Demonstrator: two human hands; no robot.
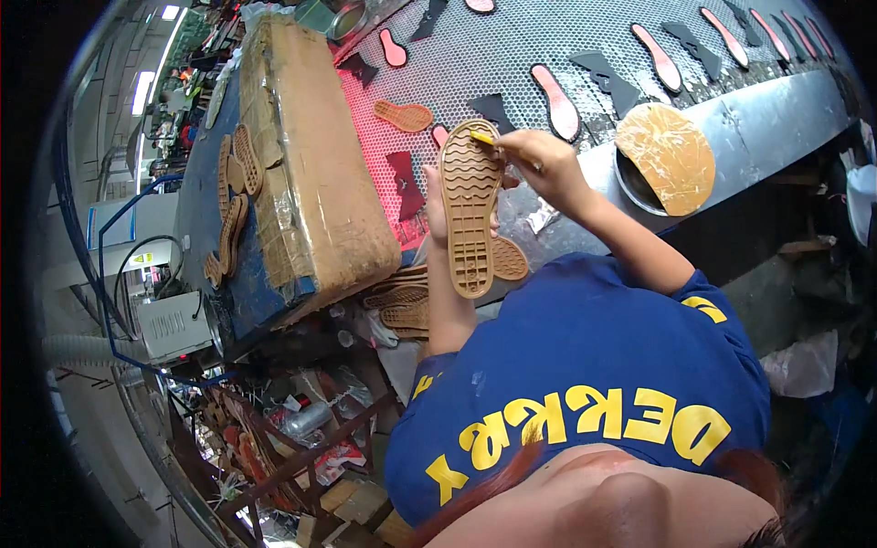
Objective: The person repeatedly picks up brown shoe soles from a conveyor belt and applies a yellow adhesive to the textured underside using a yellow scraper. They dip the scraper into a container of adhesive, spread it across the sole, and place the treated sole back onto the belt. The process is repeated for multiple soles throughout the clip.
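Observation:
My left hand is wrapped round a tan rubber shoe sole from behind, so much of the hand is hidden. The sole stands roughly upright with its wavy, gridded tread showing. At its upper end, my right hand pinches a small yellow stick-like piece whose tip lies against the tread; what kind of tool it is cannot be made out. Just behind the held sole, another tan sole partly shows. More tan soles are stacked below and to the left of my left forearm.
A mesh conveyor belt carries pinkish soles and dark cut pieces. Along its metal edge sits a round pan with a tan cover. At left, a taped cardboard box stands beside several soles on a blue surface.

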